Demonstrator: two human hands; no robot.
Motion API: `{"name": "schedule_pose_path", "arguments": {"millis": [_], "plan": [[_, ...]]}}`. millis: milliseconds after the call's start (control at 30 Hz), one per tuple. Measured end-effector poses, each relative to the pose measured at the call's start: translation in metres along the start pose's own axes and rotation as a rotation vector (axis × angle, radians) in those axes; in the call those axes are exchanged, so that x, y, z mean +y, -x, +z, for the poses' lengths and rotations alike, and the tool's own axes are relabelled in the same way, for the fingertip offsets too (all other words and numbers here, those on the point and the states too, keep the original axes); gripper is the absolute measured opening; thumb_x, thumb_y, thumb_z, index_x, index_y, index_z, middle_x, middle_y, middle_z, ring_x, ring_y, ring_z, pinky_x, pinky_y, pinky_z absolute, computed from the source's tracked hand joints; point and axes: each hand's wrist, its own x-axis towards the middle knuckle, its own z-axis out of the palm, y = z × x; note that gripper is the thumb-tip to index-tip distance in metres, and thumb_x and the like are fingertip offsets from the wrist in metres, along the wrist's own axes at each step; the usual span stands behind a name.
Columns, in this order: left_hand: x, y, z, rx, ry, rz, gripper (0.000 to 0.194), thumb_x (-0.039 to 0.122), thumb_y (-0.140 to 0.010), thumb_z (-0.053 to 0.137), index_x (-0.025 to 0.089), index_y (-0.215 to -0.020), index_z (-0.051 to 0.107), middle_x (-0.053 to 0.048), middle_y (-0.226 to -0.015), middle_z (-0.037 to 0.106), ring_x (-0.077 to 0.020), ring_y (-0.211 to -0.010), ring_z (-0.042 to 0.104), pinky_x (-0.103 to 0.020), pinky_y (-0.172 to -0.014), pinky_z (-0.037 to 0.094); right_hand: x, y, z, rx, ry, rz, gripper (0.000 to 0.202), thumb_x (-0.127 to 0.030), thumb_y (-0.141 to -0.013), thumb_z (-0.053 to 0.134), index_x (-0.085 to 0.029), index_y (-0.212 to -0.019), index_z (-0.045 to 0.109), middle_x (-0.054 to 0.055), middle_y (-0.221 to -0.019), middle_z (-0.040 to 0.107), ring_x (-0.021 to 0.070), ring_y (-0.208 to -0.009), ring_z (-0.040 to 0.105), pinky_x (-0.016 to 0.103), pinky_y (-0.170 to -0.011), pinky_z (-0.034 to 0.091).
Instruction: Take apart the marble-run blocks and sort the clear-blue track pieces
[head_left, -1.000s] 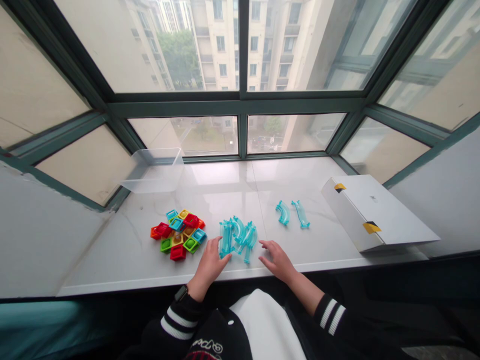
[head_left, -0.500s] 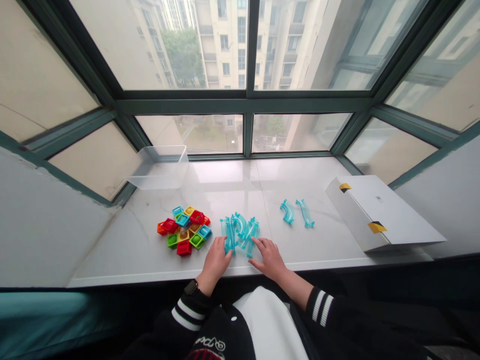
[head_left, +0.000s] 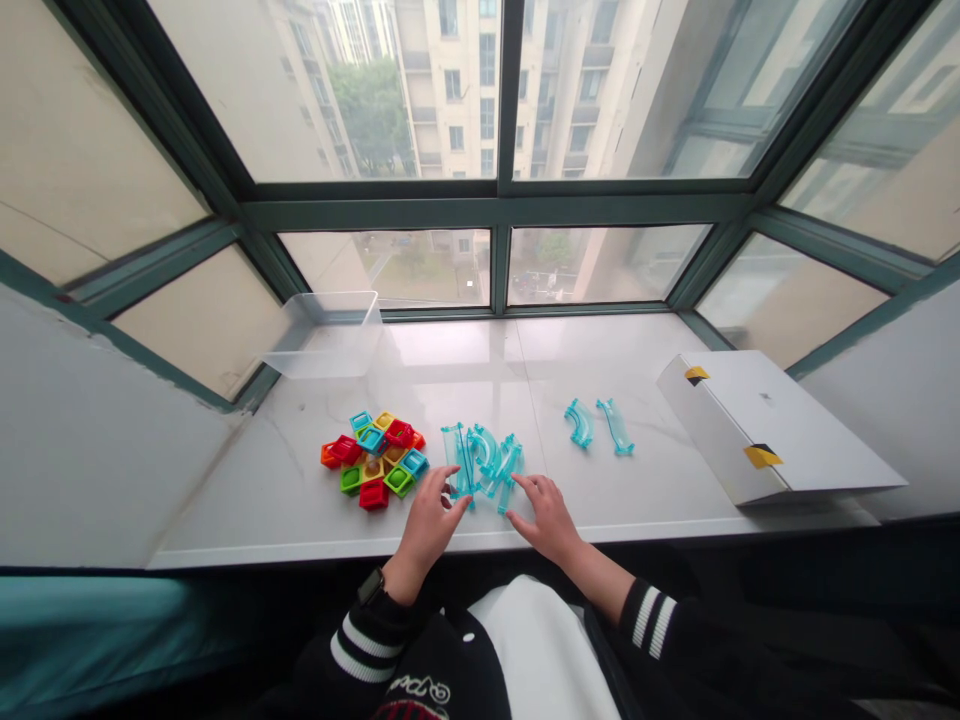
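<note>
Slightly away from the pile of blue tracks [head_left: 491,462] on the sill [head_left: 660,480], the right hand [head_left: 553,518] has been drawn, fingers parted, nothing held. Around the pile's near left end the left hand [head_left: 429,517] is curled; whether a track is gripped cannot be told. Overlapping tracks are best freed singly, kept clear of the coloured blocks [head_left: 373,494].

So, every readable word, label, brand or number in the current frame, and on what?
Nothing can be read for certain.
White script lettering on the black jacket with white-striped cuffs: too small and distorted to read.
Small grey mark on the white rectangular box: too small to read.
Dark-faced wristwatch: no readable digits.
Translucent turquoise plastic pieces, multicoloured plastic blocks: no text visible.
</note>
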Motion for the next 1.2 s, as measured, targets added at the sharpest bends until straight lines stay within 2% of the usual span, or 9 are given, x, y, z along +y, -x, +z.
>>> {"name": "schedule_pose_path", "arguments": {"millis": [100, 267, 467, 733, 967, 1067, 1200], "plan": [[0.011, 0.002, 0.008, -0.043, 0.033, 0.046, 0.040, 0.038, -0.086, 0.073, 0.026, -0.123, 0.067, -0.008, -0.118, 0.066, -0.0200, -0.085, 0.065, -0.035, -0.075, 0.057, -0.011, -0.007, -0.018, 0.049, -0.115, -0.035, 0.049, -0.030, -0.095, 0.066, -0.028, -0.143, 0.058, 0.011, -0.118, 0.066, 0.0306, -0.111, 0.064, 0.050, -0.101, 0.054], [0.017, 0.005, 0.032, -0.124, 0.030, 0.126, 0.036, 0.034, -0.090, 0.071, 0.026, -0.125, 0.065, -0.007, -0.121, 0.064, -0.0170, -0.081, 0.062, -0.036, -0.079, 0.058, -0.027, -0.013, -0.042, 0.006, -0.316, -0.178, 0.043, -0.029, -0.100, 0.061, -0.031, -0.143, 0.059, 0.009, -0.123, 0.068, 0.0262, -0.113, 0.066, 0.045, -0.101, 0.056], [0.021, 0.004, 0.058, -0.194, 0.047, 0.138, 0.033, 0.034, -0.092, 0.069, 0.026, -0.124, 0.064, -0.006, -0.119, 0.063, -0.0164, -0.081, 0.062, -0.034, -0.076, 0.059, -0.022, -0.009, -0.044, 0.065, -0.359, -0.172, 0.029, -0.027, -0.102, 0.060, -0.029, -0.130, 0.067, 0.007, -0.111, 0.074, 0.0234, -0.104, 0.070, 0.041, -0.095, 0.060], [0.030, -0.003, 0.072, -0.228, 0.022, 0.157, 0.036, 0.029, -0.094, 0.064, 0.027, -0.129, 0.062, -0.006, -0.120, 0.061, -0.0176, -0.086, 0.062, -0.035, -0.078, 0.057, -0.012, -0.005, -0.050, 0.096, -0.365, -0.150, 0.019, -0.025, -0.103, 0.059, -0.028, -0.116, 0.073, 0.007, -0.107, 0.074, 0.0227, -0.100, 0.071, 0.040, -0.092, 0.060], [0.025, -0.005, 0.090, -0.279, 0.136, 0.002, 0.053, 0.040, -0.094, 0.067, 0.024, -0.144, 0.056, -0.015, -0.144, 0.057, -0.0271, -0.118, 0.063, -0.042, -0.093, 0.058, 0.009, -0.006, -0.050, 0.190, -0.260, -0.059, 0.024, -0.025, -0.103, 0.054, -0.027, -0.111, 0.076, 0.008, -0.103, 0.076, 0.0245, -0.099, 0.072, 0.042, -0.092, 0.061], [0.021, -0.012, 0.102, -0.328, 0.219, -0.042, 0.068, 0.042, -0.090, 0.072, 0.024, -0.153, 0.050, -0.018, -0.153, 0.051, -0.0301, -0.127, 0.061, -0.047, -0.100, 0.056, 0.021, -0.005, -0.049, 0.217, -0.247, -0.008, 0.024, -0.026, -0.103, 0.052, -0.026, -0.111, 0.075, 0.008, -0.104, 0.076, 0.0246, -0.098, 0.073, 0.041, -0.089, 0.061], [0.023, -0.027, 0.121, -0.412, 0.352, -0.142, 0.076, 0.045, -0.086, 0.080, 0.024, -0.153, 0.052, -0.021, -0.162, 0.044, -0.0359, -0.138, 0.055, -0.053, -0.110, 0.051, 0.039, -0.007, -0.047, 0.247, -0.215, 0.068, 0.025, -0.028, -0.103, 0.052, -0.025, -0.111, 0.075, 0.009, -0.105, 0.076, 0.0245, -0.096, 0.073, 0.039, -0.086, 0.061]]}}
